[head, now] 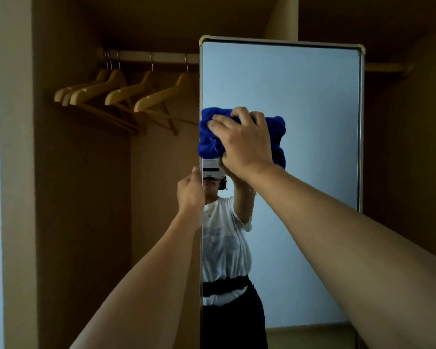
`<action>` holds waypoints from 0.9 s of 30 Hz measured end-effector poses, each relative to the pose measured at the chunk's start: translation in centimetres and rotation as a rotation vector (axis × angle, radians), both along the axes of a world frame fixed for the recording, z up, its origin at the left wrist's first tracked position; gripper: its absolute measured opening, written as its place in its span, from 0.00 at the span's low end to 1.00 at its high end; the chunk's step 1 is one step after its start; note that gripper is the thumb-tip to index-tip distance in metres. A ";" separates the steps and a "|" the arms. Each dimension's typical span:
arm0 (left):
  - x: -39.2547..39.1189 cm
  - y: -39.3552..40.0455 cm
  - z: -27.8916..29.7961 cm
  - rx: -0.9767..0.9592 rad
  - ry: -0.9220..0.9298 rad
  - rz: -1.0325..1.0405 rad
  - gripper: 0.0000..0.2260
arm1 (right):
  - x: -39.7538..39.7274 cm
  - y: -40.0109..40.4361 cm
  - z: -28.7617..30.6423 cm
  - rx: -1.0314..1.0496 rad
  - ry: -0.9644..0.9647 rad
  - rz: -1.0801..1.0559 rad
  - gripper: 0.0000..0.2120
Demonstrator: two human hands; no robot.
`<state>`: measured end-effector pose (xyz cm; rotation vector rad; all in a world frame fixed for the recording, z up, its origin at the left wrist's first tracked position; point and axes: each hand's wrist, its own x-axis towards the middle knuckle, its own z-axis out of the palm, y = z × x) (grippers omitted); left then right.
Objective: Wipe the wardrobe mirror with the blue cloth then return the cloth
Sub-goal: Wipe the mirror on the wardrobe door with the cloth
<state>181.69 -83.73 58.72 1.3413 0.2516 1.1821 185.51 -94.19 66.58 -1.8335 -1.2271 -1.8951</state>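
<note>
Near the left edge of the mirror (300,102), at middle height, the right hand (244,139) presses the bunched blue cloth (213,137) against the glass, its fingers curled over the cloth. The left hand (190,191) grips the mirror's left edge, the fingers hidden behind it. To the left, farther back, wooden hangers (126,93) hang on a rail (151,56) in the wardrobe (68,172). I judge the wiping is in progress; the lower glass seems not reached, and the cloth is not yet returned.
</note>
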 end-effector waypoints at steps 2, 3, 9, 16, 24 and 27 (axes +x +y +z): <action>-0.3 -0.4 -0.5 -0.024 0.021 0.012 0.22 | -0.2 0.0 0.7 -0.001 0.072 -0.015 0.24; -0.2 -0.4 -1.1 -0.032 0.036 0.009 0.24 | -0.2 0.1 0.7 0.013 0.076 -0.012 0.24; 0.3 0.3 -3.7 -0.125 0.046 -0.050 0.19 | 1.2 0.9 -3.5 0.102 -0.049 0.050 0.23; 1.0 0.5 -4.0 -0.134 -0.030 -0.053 0.18 | 1.9 1.1 -8.3 0.103 -0.104 0.060 0.20; 0.8 0.7 -4.1 -0.064 -0.032 -0.039 0.18 | 1.4 0.2 -8.1 0.022 -0.145 0.035 0.16; 0.7 0.7 -4.4 -0.046 0.051 0.051 0.20 | 1.3 0.0 -5.8 0.019 -0.137 0.025 0.18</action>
